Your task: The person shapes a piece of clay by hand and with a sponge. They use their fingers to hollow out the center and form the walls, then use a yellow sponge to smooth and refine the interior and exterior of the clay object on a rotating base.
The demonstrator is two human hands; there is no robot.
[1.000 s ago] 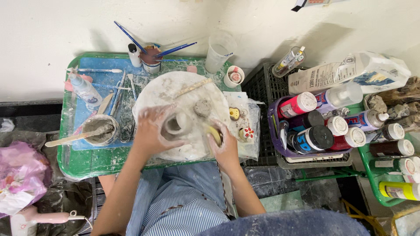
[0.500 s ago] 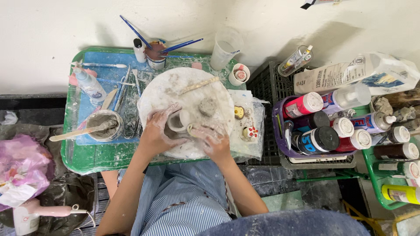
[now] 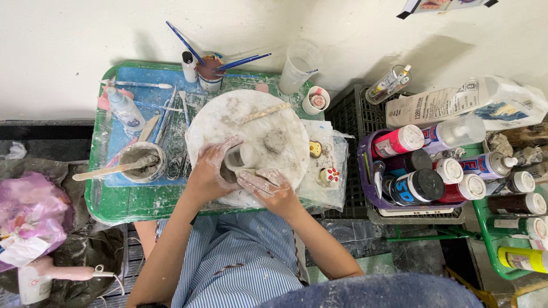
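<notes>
Cupping the clay cup (image 3: 238, 159) with left hand (image 3: 208, 174), right hand (image 3: 268, 185) flat-fingered against its base, pressing lightly, evenly, on the board (image 3: 240, 114).

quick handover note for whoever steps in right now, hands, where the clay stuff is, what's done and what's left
Left hand: cupped round the small clay cup on the round white board.
Right hand: clay-smeared, fingers flat against the cup's near side.
Nearby: spare clay lump and wooden stick on the board; bowl of slip to the left on the green tray.
Done: cup has hollow and walls.
Left: probably smoothing; finish unclear.
</notes>
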